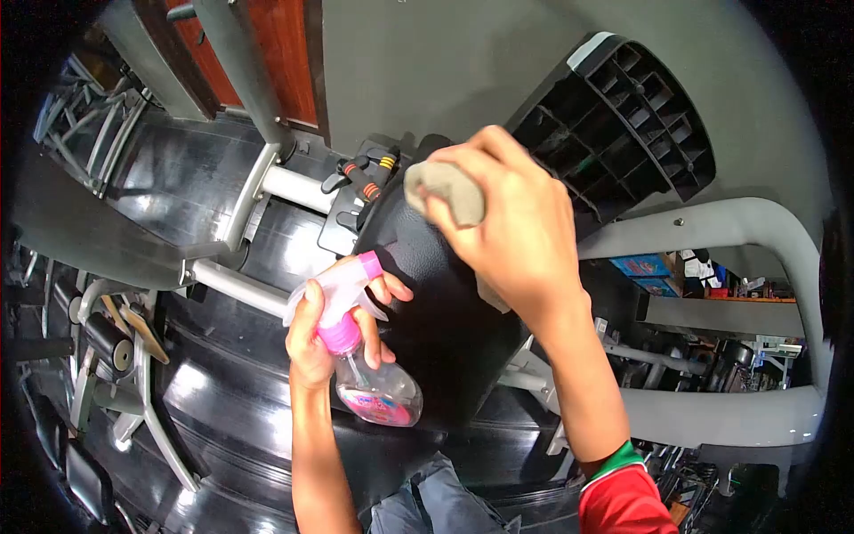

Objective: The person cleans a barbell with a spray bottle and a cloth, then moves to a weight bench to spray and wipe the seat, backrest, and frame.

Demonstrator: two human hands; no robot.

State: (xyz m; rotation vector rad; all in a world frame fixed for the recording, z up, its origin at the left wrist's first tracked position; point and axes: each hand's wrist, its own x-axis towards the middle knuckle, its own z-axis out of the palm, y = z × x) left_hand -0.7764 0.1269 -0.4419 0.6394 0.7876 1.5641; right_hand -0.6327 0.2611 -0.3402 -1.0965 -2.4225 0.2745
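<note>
At 8 o'clock from frame centre: left hand (311, 345), fingers clamped about the neck and trigger of a clear spray bottle (378, 396). Bottle tilted, base toward 5 o'clock, pink nozzle toward 1; liquid level unclear. At 2 o'clock: right hand (520, 227), thumb and fingers closed on a bunched, greyish cloth (454, 191), which sits near 12. Black padded surface (445, 343) lies at centre, behind both hands; cloth contact with it cannot be determined. Ribbed black panel (614, 133) between 1 and 2 o'clock; pale frame tube (712, 222) toward 3.
</note>
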